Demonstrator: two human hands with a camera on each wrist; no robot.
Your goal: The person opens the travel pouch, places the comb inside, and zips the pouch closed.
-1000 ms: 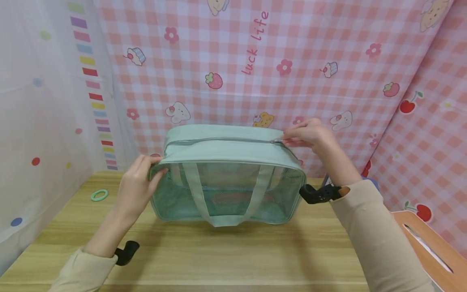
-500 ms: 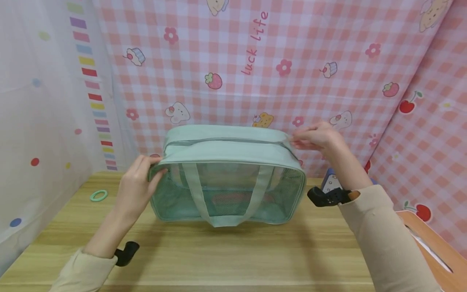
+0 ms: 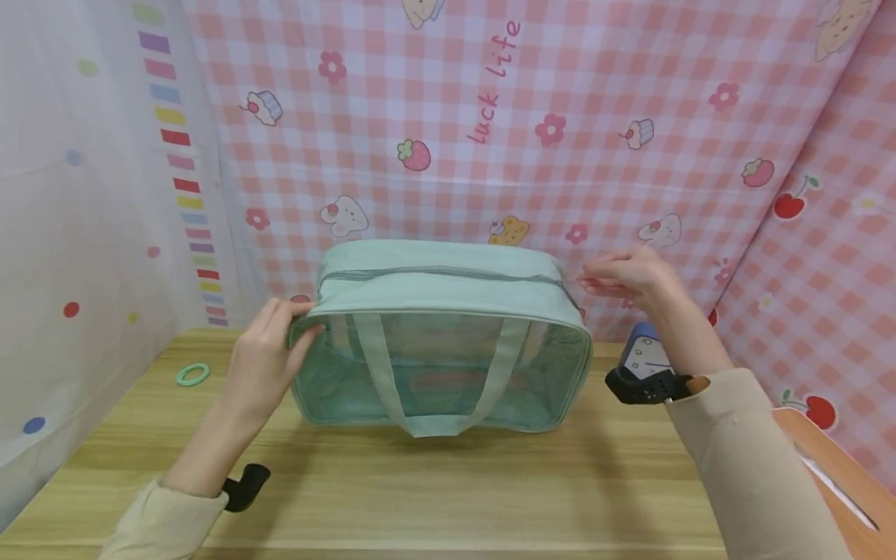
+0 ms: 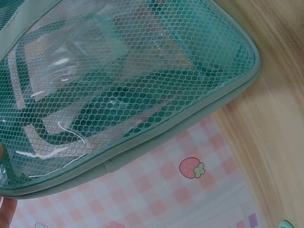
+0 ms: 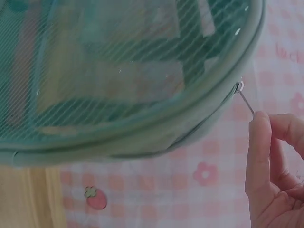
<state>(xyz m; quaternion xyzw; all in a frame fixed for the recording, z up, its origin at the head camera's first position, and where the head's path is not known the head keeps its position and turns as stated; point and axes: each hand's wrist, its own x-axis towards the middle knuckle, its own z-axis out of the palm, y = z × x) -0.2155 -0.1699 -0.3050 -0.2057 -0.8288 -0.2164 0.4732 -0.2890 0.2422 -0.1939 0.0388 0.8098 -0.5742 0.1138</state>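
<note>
A mint-green zippered bag (image 3: 437, 292) with mesh front and fabric handles stands upright on the wooden table. My left hand (image 3: 262, 354) pinches its upper left front edge between thumb and fingers; only bits of those fingers show in the left wrist view. At the bag's top right end, my right hand (image 3: 633, 278) pinches the zipper pull (image 5: 246, 101) between thumb and index finger. The pull stretches away from the slider (image 5: 239, 87), which sits on the zipper near the bag's rounded corner. Through the mesh (image 4: 156, 61), clear plastic and pale shapes show inside.
A green ring (image 3: 192, 375) lies on the table (image 3: 434, 498) at left. Behind the right wrist stands a blue-framed clock (image 3: 645, 350), partly hidden. An orange tray-like piece (image 3: 833, 459) with a slim white item sits at far right. A pink checked cloth (image 3: 448, 93) hangs behind.
My right hand has moved right and slightly down along the bag's top, taking the zipper pull toward the right end. More of the clock shows. My left hand stays at the corner.
</note>
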